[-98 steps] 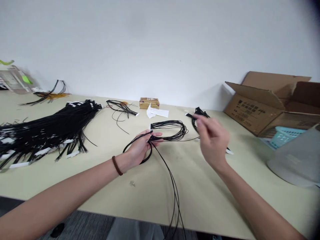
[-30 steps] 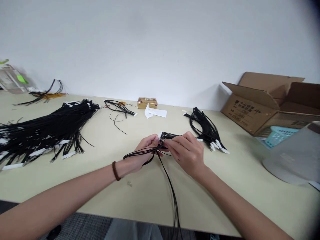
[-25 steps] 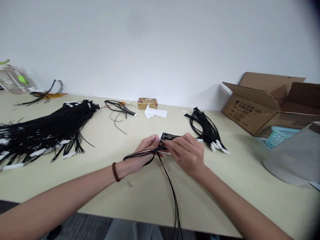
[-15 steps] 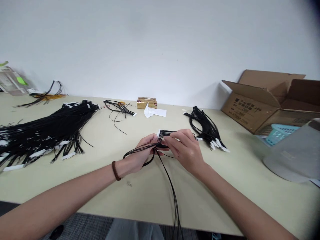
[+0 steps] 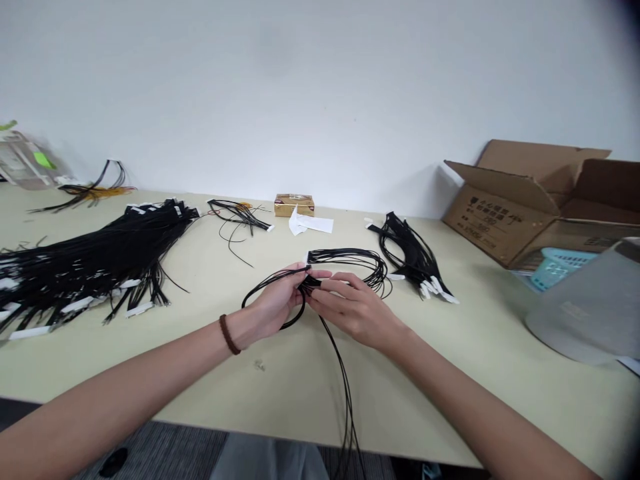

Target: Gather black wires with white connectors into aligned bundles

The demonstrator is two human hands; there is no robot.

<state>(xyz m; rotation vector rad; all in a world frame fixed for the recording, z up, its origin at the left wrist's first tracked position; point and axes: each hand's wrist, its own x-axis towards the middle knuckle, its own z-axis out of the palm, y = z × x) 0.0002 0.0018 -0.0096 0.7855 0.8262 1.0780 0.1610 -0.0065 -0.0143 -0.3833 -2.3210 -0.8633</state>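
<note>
Between my two hands is a wire harness [image 5: 345, 255] of thin black wires with a white connector [image 5: 307, 257] at its upper left end. My left hand [image 5: 280, 299] is closed around the bundle just below that connector. The fingers of my right hand [image 5: 353, 310] press on the same bundle from the right, their tips close to the left fingers. Wires loop out to the right above my right hand and to the left over my left hand. Several loose wires [image 5: 345, 380] hang down past the table's front edge. The fingertips partly hide the gripped part.
A large pile of black wire harnesses [image 5: 115, 247] lies left, a smaller bundle [image 5: 413, 257] right. At the back are a tissue box [image 5: 294, 205], a white paper [image 5: 315, 225] and more wires [image 5: 240, 213]. A cardboard box [image 5: 500, 213], teal basket [image 5: 560, 267] and grey container [image 5: 590, 307] stand right.
My right hand has moved slightly down and left, closer to my left hand. The wire loop it covered now shows above it. The connector has shifted a little up and left.
</note>
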